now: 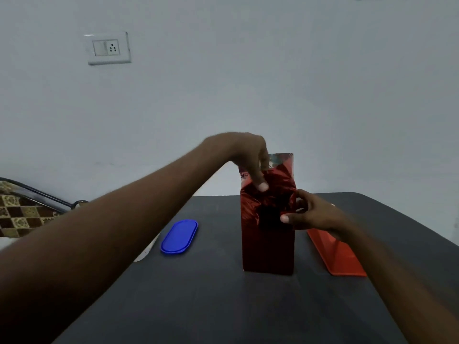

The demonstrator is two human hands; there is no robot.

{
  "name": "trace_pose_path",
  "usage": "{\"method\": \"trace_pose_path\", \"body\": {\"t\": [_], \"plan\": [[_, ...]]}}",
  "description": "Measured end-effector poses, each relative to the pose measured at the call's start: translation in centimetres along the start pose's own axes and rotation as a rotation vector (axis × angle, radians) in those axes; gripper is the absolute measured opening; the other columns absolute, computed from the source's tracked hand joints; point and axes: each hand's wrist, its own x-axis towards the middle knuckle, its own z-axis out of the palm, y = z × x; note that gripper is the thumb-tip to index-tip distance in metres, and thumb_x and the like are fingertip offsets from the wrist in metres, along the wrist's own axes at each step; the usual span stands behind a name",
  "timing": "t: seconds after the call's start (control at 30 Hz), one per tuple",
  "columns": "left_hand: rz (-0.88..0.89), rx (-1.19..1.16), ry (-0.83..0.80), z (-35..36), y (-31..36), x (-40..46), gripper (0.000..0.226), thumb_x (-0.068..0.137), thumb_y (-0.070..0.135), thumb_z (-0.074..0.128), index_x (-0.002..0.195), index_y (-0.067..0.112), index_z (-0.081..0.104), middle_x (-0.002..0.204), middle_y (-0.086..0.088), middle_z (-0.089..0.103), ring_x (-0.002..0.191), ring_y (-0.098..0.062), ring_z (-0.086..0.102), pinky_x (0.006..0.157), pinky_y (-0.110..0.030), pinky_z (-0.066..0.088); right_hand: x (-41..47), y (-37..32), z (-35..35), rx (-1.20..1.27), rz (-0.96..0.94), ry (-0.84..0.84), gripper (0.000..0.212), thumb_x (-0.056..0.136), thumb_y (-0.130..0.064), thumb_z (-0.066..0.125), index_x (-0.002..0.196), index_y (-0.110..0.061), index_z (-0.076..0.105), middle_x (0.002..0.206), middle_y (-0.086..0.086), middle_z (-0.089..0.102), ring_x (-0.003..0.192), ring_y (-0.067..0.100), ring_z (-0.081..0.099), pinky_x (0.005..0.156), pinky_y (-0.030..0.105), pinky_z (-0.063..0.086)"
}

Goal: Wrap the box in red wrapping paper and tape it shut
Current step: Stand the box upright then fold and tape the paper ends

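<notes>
The box (268, 244) stands upright mid-table (223, 306), paper (270, 192) loose at its top end. The left hand (250, 160) pushes a flap down with curled fingers while the right hand (310, 214) pinches the side fold; crease each flap flat before taping. No tape is visible, and the top folds are blurred.
</notes>
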Motion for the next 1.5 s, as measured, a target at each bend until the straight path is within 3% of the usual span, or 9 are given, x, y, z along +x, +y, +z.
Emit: {"method": "trace_pose_path", "body": {"t": [0.17,0.37,0.6,0.77,0.97,1.13,1.27,1.33,1.5], "plan": [[0.078,-0.032,0.284,-0.5,-2.1,-0.9,0.017,0.076,0.009,0.081,0.091,0.017,0.077,0.077,0.008,0.073,0.08,-0.006,0.069,0.086,-0.03,0.053,0.1,0.1,-0.1,-0.004,-0.017,-0.014,0.068,0.075,-0.021,0.087,0.133,-0.021,0.052,0.119,0.011,0.066,0.101,0.023,0.072,0.087,0.043,0.061],[0.065,0.008,0.168,0.1,-2.9,-0.8,0.042,0.07,0.03,0.087,0.109,0.023,0.073,0.107,0.009,0.066,0.107,-0.013,0.058,0.083,-0.026,0.041,-0.1,0.3,-0.4,0.015,-0.036,-0.025,0.067,0.074,-0.02,0.087,0.132,-0.023,0.055,0.117,0.012,0.067,0.099,0.022,0.073,0.086,0.041,0.061],[0.089,-0.084,0.422,-0.1,-4.6,-0.8,0.013,0.078,0.009,0.077,0.087,0.019,0.079,0.094,0.005,0.074,0.103,-0.011,0.062,0.085,-0.031,0.048,0.0,0.9,-0.6,0.039,-0.035,-0.047,0.074,0.07,-0.027,0.091,0.134,-0.029,0.053,0.122,0.007,0.067,0.105,0.021,0.072,0.089,0.044,0.06],[0.023,-0.032,0.154,0.4,-5.2,-0.6,0.033,0.079,0.018,0.08,0.11,0.027,0.072,0.117,0.009,0.062,0.108,-0.013,0.052,0.092,-0.031,0.042,-0.1,0.5,-0.2,0.033,-0.041,-0.037,0.068,0.076,-0.018,0.086,0.135,-0.027,0.052,0.122,0.008,0.066,0.104,0.019,0.071,0.087,0.04,0.061],[0.017,-0.139,0.462,0.0,-5.3,-0.3,0.01,0.086,0.013,0.071,0.094,0.015,0.077,0.098,0.001,0.073,0.102,-0.015,0.064,0.086,-0.028,0.049,-0.2,0.6,-0.2,0.041,-0.047,-0.035,0.065,0.077,-0.017,0.086,0.133,-0.027,0.054,0.12,0.009,0.067,0.102,0.018,0.072,0.084,0.037,0.061],[-0.242,-0.374,0.19,0.0,-4.7,1.6,0.066,0.076,0.063,0.071,0.1,0.003,0.067,0.091,-0.006,0.07,0.083,-0.022,0.073,0.069,-0.034,0.062,-0.2,0.5,0.0,0.027,-0.055,-0.03,0.068,0.076,-0.018,0.086,0.135,-0.027,0.052,0.121,0.008,0.066,0.103,0.018,0.072,0.083,0.035,0.061],[-0.226,-0.291,0.253,1.0,-4.0,3.3,0.007,0.08,0.011,0.076,0.083,0.006,0.074,0.078,-0.008,0.076,0.065,-0.019,0.074,0.072,-0.035,0.063,-0.5,0.4,0.0,0.018,-0.061,-0.024,0.068,0.076,-0.017,0.086,0.134,-0.027,0.053,0.122,0.007,0.066,0.104,0.016,0.071,0.083,0.033,0.061],[-0.195,-0.187,0.356,0.7,-3.5,3.7,0.014,0.074,-0.001,0.071,0.071,0.012,0.074,0.061,0.0,0.071,0.058,-0.015,0.072,0.071,-0.036,0.063,-0.5,0.5,-0.1,0.027,-0.054,-0.016,0.067,0.076,-0.017,0.086,0.133,-0.027,0.053,0.123,0.007,0.065,0.104,0.017,0.071,0.083,0.034,0.061],[-0.067,-0.219,0.512,-1.4,-0.7,3.3,0.027,0.082,0.035,0.073,0.073,0.01,0.071,0.066,0.002,0.07,0.07,-0.019,0.073,0.071,-0.032,0.06,-0.2,0.6,-0.1,0.038,-0.038,-0.01,0.067,0.076,-0.016,0.087,0.133,-0.026,0.053,0.123,0.007,0.063,0.109,0.022,0.069,0.088,0.045,0.06]]}}
